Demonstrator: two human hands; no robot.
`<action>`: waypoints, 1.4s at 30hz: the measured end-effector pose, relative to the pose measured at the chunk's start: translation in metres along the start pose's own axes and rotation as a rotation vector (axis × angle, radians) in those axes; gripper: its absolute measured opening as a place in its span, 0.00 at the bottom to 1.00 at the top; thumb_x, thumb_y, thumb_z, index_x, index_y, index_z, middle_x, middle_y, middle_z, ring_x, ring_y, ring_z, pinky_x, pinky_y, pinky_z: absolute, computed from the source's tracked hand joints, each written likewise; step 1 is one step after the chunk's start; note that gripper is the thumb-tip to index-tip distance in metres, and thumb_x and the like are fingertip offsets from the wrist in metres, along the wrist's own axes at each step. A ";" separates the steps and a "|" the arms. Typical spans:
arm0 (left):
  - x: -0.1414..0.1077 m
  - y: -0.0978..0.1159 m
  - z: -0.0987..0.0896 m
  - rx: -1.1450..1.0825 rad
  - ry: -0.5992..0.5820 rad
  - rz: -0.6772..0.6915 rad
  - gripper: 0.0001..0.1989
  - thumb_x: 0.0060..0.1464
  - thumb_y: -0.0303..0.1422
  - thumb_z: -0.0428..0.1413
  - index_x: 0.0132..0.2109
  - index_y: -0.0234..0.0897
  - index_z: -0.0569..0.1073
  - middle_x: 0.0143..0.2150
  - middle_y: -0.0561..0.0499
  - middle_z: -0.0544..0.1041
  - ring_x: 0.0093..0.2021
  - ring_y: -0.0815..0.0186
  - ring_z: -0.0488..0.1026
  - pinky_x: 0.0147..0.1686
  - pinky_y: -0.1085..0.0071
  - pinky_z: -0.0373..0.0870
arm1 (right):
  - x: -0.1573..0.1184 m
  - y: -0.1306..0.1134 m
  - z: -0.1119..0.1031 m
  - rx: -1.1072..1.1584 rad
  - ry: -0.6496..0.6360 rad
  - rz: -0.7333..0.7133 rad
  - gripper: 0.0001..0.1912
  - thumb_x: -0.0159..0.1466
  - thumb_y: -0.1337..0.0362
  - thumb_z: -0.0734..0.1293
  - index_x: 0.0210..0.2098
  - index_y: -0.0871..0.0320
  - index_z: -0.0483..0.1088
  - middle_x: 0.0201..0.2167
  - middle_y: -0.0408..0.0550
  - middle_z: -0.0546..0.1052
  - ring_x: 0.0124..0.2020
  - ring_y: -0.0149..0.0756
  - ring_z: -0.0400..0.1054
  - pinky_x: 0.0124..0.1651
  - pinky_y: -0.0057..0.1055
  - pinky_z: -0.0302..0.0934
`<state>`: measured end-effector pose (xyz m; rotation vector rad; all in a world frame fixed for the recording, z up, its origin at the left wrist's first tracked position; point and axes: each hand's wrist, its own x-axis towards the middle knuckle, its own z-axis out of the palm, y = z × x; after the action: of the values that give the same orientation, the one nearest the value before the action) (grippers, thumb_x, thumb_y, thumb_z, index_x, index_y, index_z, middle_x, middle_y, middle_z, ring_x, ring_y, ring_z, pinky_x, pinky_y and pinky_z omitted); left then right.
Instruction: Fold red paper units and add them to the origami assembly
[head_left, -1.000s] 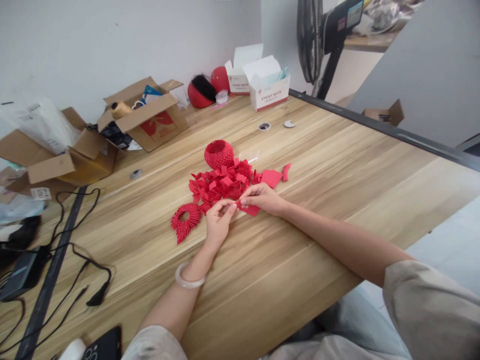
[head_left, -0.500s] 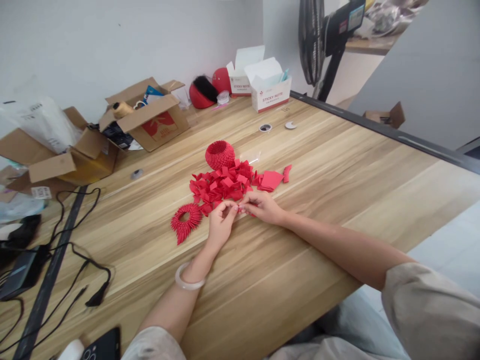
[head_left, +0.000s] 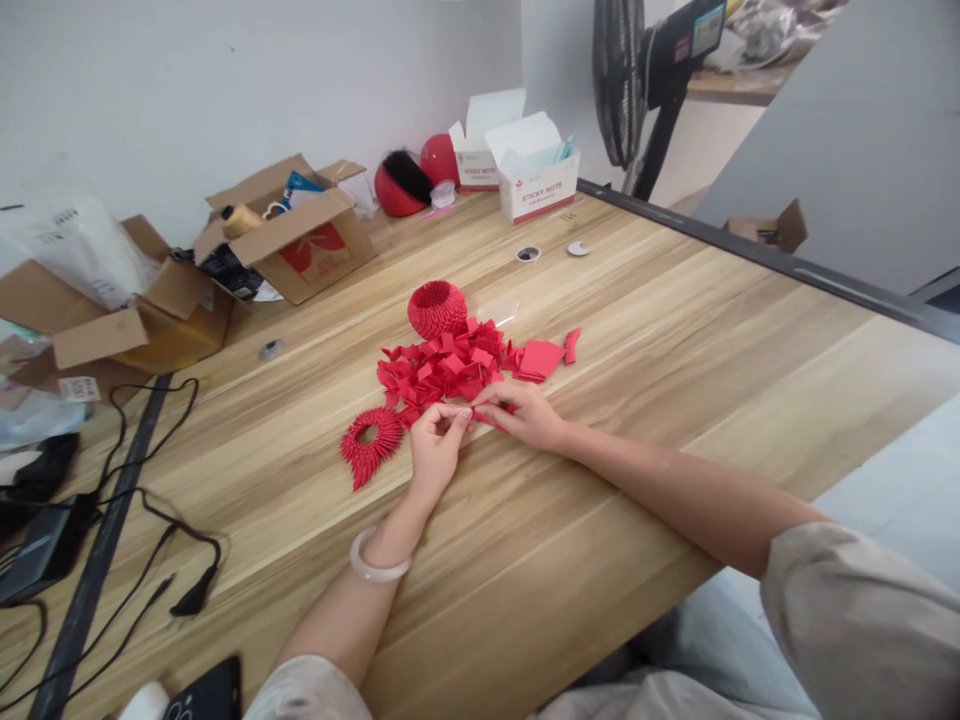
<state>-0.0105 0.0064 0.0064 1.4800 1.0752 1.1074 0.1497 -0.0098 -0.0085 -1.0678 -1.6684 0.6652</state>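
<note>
Just in front of a heap of folded red paper pieces (head_left: 450,362), my two hands meet at the fingertips. My left hand (head_left: 436,442) pinches a small piece of red paper (head_left: 472,409) between thumb and forefinger. My right hand (head_left: 527,412) has its fingers closed on the same small piece; its exact shape is mostly hidden. Left of my left hand lies a red ring of interlocked folded paper (head_left: 371,445) with a pointed tail. Behind the heap stands a round red bowl-like form of folded paper (head_left: 437,308). Flat red paper sheets (head_left: 539,360) lie stacked at the right.
Open cardboard boxes (head_left: 300,240) line the back left of the wooden table (head_left: 675,350). White sticky note boxes (head_left: 536,185) and red rounded objects (head_left: 401,190) stand by the wall. Black cables (head_left: 161,530) run along the left, and a phone (head_left: 206,692) lies at the front edge.
My left hand has shifted slightly left, and its thumb has moved a little. The fingers of my right hand have moved slightly at the pinch. The view has shifted a touch.
</note>
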 end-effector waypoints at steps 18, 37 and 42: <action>0.006 -0.014 0.000 -0.039 0.168 0.051 0.11 0.43 0.34 0.61 0.32 0.33 0.69 0.42 0.46 0.72 0.40 0.67 0.72 0.42 0.70 0.69 | 0.001 0.011 0.002 -0.345 -0.146 -0.065 0.08 0.58 0.73 0.63 0.37 0.60 0.71 0.38 0.51 0.76 0.42 0.38 0.68 0.48 0.35 0.62; -0.003 -0.002 0.003 0.093 0.023 0.060 0.06 0.47 0.32 0.58 0.31 0.34 0.70 0.28 0.52 0.72 0.29 0.71 0.69 0.32 0.75 0.66 | 0.002 0.014 0.004 -0.240 0.043 -0.124 0.08 0.53 0.75 0.66 0.32 0.60 0.73 0.39 0.52 0.75 0.40 0.36 0.71 0.45 0.31 0.66; -0.003 -0.004 0.003 0.082 -0.049 0.034 0.07 0.48 0.33 0.58 0.32 0.34 0.70 0.30 0.51 0.74 0.31 0.70 0.71 0.34 0.75 0.68 | 0.002 0.014 0.004 -0.185 0.041 -0.077 0.10 0.51 0.78 0.65 0.30 0.60 0.72 0.35 0.50 0.76 0.37 0.34 0.71 0.43 0.30 0.66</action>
<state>-0.0086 0.0031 0.0017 1.5874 1.0764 1.0563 0.1507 -0.0012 -0.0200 -1.1325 -1.7521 0.4429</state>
